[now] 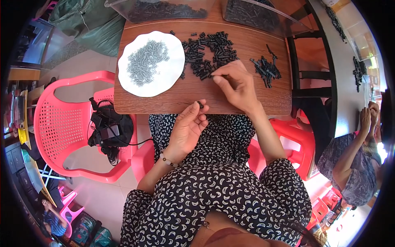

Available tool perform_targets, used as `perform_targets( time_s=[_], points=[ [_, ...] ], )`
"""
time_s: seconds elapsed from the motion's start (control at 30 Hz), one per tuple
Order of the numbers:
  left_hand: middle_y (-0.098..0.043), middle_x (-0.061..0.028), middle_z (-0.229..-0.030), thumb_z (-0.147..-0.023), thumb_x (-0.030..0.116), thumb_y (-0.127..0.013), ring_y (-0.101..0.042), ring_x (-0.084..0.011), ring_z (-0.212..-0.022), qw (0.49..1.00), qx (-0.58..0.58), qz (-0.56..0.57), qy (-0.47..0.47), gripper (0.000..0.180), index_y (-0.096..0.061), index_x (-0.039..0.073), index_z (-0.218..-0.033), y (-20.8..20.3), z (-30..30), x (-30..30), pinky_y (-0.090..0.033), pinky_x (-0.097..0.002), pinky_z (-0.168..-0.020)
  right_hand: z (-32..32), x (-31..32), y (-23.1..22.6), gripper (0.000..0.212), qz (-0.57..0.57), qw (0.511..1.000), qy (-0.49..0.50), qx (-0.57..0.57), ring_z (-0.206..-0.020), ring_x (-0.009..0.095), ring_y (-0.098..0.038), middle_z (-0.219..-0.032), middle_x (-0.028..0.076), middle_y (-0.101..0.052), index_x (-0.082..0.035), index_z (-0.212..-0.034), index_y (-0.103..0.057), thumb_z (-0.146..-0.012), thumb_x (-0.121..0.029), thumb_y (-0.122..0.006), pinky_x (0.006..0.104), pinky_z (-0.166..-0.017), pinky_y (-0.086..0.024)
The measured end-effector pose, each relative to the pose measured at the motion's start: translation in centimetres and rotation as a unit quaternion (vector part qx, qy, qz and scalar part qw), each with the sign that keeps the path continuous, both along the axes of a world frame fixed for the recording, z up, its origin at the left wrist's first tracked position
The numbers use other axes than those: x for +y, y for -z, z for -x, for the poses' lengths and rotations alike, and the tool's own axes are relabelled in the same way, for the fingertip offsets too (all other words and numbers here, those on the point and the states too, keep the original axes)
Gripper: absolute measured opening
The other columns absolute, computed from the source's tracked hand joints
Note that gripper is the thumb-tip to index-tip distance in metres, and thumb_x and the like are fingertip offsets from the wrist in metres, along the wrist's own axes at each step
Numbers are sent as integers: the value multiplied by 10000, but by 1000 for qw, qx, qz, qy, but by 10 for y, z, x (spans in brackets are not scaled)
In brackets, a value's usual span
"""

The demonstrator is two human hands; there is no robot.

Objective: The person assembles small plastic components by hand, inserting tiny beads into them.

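Observation:
My left hand (188, 128), palm up at the table's near edge, pinches a small black plastic part (200, 105) between thumb and fingertips. Farther right, my right hand (237, 84) reaches over the table, thumb and forefinger brought together at the near edge of a pile of small black cylindrical parts (222, 43). Whether a piece is between those fingertips is too small to make out. Left of the pile, a white scalloped plate (166, 84) carries a heap of small metal springs (144, 61). A smaller pile of flat, long black pieces (267, 71) lies right of my right hand.
Two clear plastic bins (164, 10) of dark parts stand at the far edge of the brown wooden table (255, 99). A pink chair (49, 111) at left holds a black bag with cables (113, 127). At right, another person (349, 164) sits at a neighbouring table (341, 111).

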State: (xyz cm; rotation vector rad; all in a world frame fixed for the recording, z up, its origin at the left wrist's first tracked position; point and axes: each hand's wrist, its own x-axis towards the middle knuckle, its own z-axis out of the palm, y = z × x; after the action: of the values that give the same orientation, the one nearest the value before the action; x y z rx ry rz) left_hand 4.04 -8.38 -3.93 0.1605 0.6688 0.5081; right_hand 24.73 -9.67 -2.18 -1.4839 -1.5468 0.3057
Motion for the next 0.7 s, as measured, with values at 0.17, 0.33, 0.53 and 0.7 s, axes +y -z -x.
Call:
perform_targets(
  time_s=[0.17, 0.33, 0.53, 0.7],
  points=[
    [-655, -31, -982, -929, 238, -619, -565, -65, -772, 1000, -9, 19, 22, 268, -628, 47, -1118, -3, -6, 1, -501, -221, -734, 13, -23, -5, 77, 56, 930, -17, 364, -893, 125, -545, -927, 51, -634, 3, -944, -655, -879, -33, -639, 271, -827, -429],
    [-660, -27, -981, -934, 222, -610, -599, -75, -818, 999, -35, 10, 32, 223, -634, 59, -1084, -6, -14, -1, -517, -225, -762, 31, -40, -6, 79, 70, 913, -55, 397, -899, 136, -562, -947, 52, -625, -13, -945, -669, -874, -41, -648, 268, -810, -449],
    [-662, -10, -928, -940, 202, -599, -617, -81, -818, 999, -41, 2, 12, 170, -646, 71, -1038, -3, -14, -6, -525, -223, -762, 27, -43, -10, 102, 9, 996, -53, 75, -878, 196, -543, -912, 53, -659, -57, -901, -703, -801, -41, -700, 313, -758, -450],
    [-656, 2, -890, -944, 193, -593, -607, -70, -790, 999, -51, -12, 3, 164, -647, 67, -1034, 3, -13, -10, -519, -219, -738, 32, -47, -13, 223, -18, 999, -35, 5, -851, 224, -556, -893, 31, -665, -90, -888, -706, -677, -54, -767, 310, -789, -438]
  ],
)
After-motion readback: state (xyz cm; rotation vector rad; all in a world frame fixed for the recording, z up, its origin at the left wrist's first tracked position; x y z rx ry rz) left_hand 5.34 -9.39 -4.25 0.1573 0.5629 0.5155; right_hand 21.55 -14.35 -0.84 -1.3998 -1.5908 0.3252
